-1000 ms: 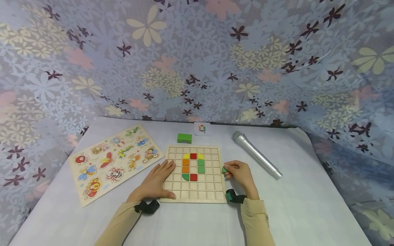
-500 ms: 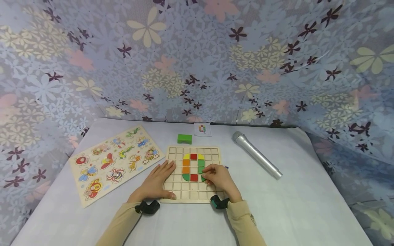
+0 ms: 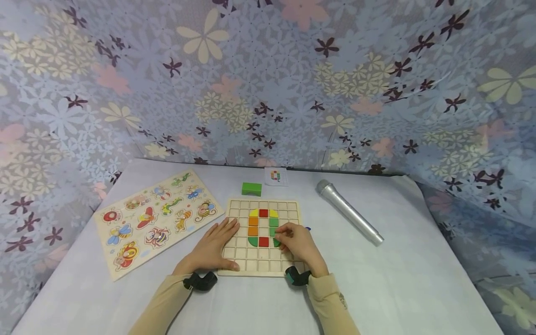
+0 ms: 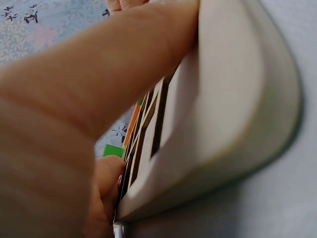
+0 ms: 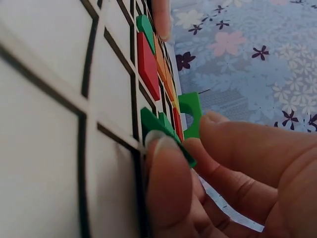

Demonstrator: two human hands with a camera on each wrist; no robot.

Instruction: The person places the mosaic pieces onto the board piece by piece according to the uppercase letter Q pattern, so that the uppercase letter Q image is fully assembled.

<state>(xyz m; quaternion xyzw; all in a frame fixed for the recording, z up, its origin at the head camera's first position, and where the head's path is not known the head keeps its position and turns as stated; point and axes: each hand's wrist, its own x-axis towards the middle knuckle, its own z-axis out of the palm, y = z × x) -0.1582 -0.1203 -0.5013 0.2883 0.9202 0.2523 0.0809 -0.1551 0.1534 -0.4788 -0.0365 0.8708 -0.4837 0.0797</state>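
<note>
A wooden grid board [image 3: 264,265] lies in front of me, with red, orange, yellow and green tiles set in a ring. My left hand [image 3: 212,246] rests on its left edge, fingers spread. Over the ring's lower right corner, my right hand [image 3: 299,242] pinches a green tile [image 5: 171,139]. In the right wrist view this tile is tilted against the grid, beside a red tile [image 5: 147,64]; fingertips cover part of it. The left wrist view shows the left thumb [image 4: 148,44] along the board's thick edge.
An insect puzzle board [image 3: 142,214] lies at the left. Behind the grid are a green arch block [image 3: 251,188] and a small pattern card [image 3: 276,177]. A silver microphone [image 3: 349,210] lies at the right. Something blue [image 3: 308,228] peeks out behind the right hand.
My right hand has moved left from beside the board's right edge to the ring's lower right corner, carrying the green tile. The left hand has stayed put.
</note>
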